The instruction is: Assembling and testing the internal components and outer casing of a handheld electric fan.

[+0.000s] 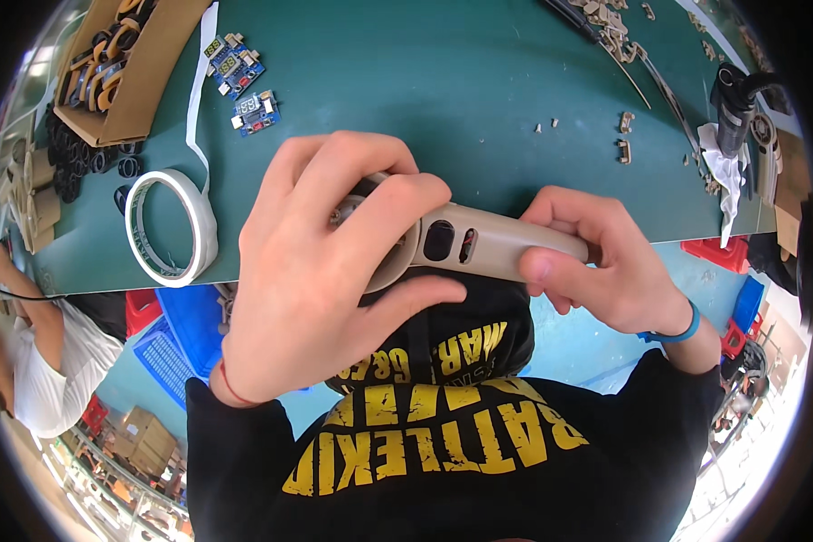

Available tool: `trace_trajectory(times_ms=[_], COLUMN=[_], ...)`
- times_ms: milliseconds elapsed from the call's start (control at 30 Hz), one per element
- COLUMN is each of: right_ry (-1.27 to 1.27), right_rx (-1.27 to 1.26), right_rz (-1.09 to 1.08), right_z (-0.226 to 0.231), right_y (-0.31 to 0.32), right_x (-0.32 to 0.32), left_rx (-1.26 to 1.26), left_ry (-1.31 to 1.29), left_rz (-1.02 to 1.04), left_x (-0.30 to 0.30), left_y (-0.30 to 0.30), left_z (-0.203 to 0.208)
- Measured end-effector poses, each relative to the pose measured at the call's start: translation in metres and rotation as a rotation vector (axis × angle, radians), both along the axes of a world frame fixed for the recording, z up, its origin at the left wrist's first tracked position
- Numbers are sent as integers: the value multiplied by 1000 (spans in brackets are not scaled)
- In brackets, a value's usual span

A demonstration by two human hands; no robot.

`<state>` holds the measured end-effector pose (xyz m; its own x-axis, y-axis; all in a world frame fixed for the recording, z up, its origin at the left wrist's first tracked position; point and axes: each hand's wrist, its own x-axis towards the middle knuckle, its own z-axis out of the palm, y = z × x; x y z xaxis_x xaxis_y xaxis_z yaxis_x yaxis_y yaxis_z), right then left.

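A beige handheld fan housing (488,239), or something much like one, lies across my two hands above the table's near edge. Its round head is largely covered by my left hand (303,248), whose fingers curl over the top with the thumb along the near side. My right hand (605,257) grips the far end of the handle between thumb and fingers. A black oval window (438,240) shows in the handle. Beside it is a narrow slot (468,246) with something red inside. What sits within the round head is mostly hidden by my left fingers.
On the green table (379,81) are a tape roll (204,239), small blue circuit boards (256,113), a cardboard box (144,95) of orange-and-black parts, black rings (77,163), small beige pieces (624,151) and a black corded tool (732,108). Another person (63,361) is at the left.
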<state>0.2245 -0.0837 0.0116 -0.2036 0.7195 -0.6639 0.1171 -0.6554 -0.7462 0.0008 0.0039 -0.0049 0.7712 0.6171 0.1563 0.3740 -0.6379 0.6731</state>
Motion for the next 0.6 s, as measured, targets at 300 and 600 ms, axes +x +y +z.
trace_trajectory(times_ms=[300,600], right_ry=[-100,184], right_rx=[117,37], right_rz=[163,-41], right_z=[-1,-6], right_y=[6,-7], right_x=[-15,-30], left_rx=[37,-126], left_ry=[-93,-321], left_rz=[0,57], left_x=[-2,-10], left_y=[0,4], left_z=[-7,-18])
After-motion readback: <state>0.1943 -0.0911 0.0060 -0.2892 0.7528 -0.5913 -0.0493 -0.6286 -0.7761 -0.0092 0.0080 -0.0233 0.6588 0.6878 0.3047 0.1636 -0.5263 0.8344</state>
